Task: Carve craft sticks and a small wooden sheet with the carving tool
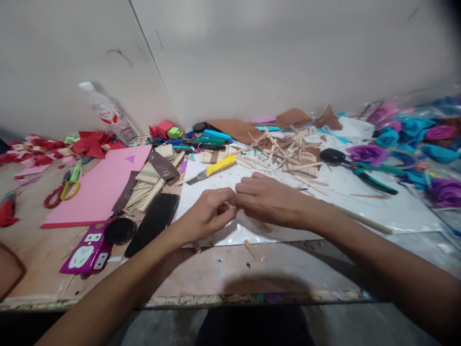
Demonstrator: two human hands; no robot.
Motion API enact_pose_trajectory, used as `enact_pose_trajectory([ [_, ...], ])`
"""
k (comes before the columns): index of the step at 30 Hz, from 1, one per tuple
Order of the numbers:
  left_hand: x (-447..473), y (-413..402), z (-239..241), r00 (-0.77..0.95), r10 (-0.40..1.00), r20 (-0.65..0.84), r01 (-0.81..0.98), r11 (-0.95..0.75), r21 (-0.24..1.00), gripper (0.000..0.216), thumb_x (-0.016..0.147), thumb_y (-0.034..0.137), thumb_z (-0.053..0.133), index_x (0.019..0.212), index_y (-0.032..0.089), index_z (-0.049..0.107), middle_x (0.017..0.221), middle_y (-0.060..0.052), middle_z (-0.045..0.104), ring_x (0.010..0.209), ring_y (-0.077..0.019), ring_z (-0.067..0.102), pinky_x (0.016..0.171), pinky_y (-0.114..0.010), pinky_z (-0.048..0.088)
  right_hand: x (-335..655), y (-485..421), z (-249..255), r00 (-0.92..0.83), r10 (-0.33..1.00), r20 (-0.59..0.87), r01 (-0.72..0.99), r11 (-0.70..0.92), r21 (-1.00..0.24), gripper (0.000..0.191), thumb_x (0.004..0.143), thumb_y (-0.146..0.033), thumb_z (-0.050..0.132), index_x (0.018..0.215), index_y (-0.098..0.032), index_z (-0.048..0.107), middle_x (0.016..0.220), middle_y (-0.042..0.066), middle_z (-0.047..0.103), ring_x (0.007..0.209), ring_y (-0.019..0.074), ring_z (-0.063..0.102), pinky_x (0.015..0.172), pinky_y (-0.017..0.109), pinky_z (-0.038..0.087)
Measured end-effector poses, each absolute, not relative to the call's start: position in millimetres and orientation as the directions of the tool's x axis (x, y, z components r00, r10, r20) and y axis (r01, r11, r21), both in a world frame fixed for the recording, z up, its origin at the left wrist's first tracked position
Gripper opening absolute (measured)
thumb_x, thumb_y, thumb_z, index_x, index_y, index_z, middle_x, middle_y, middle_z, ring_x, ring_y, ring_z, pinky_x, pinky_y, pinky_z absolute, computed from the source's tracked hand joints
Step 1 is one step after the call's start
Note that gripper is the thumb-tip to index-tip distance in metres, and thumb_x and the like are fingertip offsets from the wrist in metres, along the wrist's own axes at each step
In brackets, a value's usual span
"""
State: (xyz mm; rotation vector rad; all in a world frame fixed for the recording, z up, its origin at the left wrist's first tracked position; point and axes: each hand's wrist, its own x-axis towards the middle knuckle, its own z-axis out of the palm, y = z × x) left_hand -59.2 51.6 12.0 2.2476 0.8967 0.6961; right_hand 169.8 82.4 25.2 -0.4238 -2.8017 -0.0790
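Note:
My left hand and my right hand meet over a white sheet, fingertips pinched together. Whatever lies between the fingers is too small or hidden to make out. Just beyond them is a yellow utility knife, its blade pointing left. A tangled heap of thin wood strips lies behind my right hand. Below the hands, a short wood strip rests on the table near the sheet's front edge.
Left of me lie a black phone, a purple device, scissors and pink paper. A bottle leans against the wall. To the right are green-handled pliers, a wooden stick and paper flowers.

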Motion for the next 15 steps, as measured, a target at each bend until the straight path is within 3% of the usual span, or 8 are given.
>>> enact_pose_trajectory([
  [4,-63.2,54.6,13.9,0.597,0.798,0.086,0.376,-0.372,0.849,0.014,0.095,0.026,0.062,0.094,0.015,0.07,0.072,0.002,0.057,0.054,-0.0079,0.042,0.049,-0.022,0.028,167.0,77.7,31.3,-0.931,0.208,0.298,0.239,0.969,0.069,0.018,0.104,-0.007,0.046,0.102,-0.016,0.062,0.097,0.007,0.062,0.086,0.0218,0.046,0.073,0.037,0.03],
  [7,-64.3,60.2,12.2,0.525,0.847,0.083,0.32,-0.287,0.903,0.014,0.086,0.03,0.074,0.083,0.017,0.072,0.069,0.001,0.062,0.055,-0.01,0.049,0.049,-0.022,0.034,163.2,64.6,46.3,-0.918,0.184,0.35,0.195,0.981,-0.003,0.027,0.106,-0.006,0.039,0.104,-0.017,0.064,0.102,0.007,0.065,0.088,0.0205,0.049,0.078,0.036,0.035],
  [9,-63.9,64.4,9.8,0.473,0.876,0.097,0.299,-0.263,0.917,0.017,0.084,0.032,0.077,0.078,0.017,0.072,0.068,0.0,0.064,0.051,-0.0095,0.048,0.047,-0.022,0.034,163.2,57.1,56.4,-0.832,0.173,0.527,0.151,0.985,-0.086,0.032,0.107,-0.007,0.036,0.108,-0.018,0.065,0.093,0.006,0.065,0.085,0.0192,0.053,0.077,0.034,0.039],
  [13,-59.6,67.2,6.1,0.314,0.94,0.132,0.272,-0.222,0.936,0.025,0.093,0.04,0.069,0.081,0.018,0.069,0.071,-0.001,0.066,0.041,-0.0056,0.043,0.041,-0.021,0.033,170.1,59.8,60.6,-0.609,0.382,0.695,0.171,0.919,-0.355,0.018,0.105,-0.019,0.052,0.109,-0.022,0.069,0.091,0.005,0.066,0.084,0.0186,0.061,0.075,0.032,0.047],
  [15,-56.0,64.9,5.5,0.232,0.959,0.162,0.241,-0.218,0.946,0.027,0.095,0.042,0.069,0.082,0.018,0.068,0.087,-0.004,0.072,0.04,-0.0034,0.044,0.039,-0.02,0.035,171.4,67.2,54.1,-0.503,0.497,0.707,0.206,0.863,-0.46,0.015,0.102,-0.02,0.059,0.108,-0.023,0.072,0.091,0.004,0.069,0.082,0.0176,0.063,0.075,0.032,0.048],
])
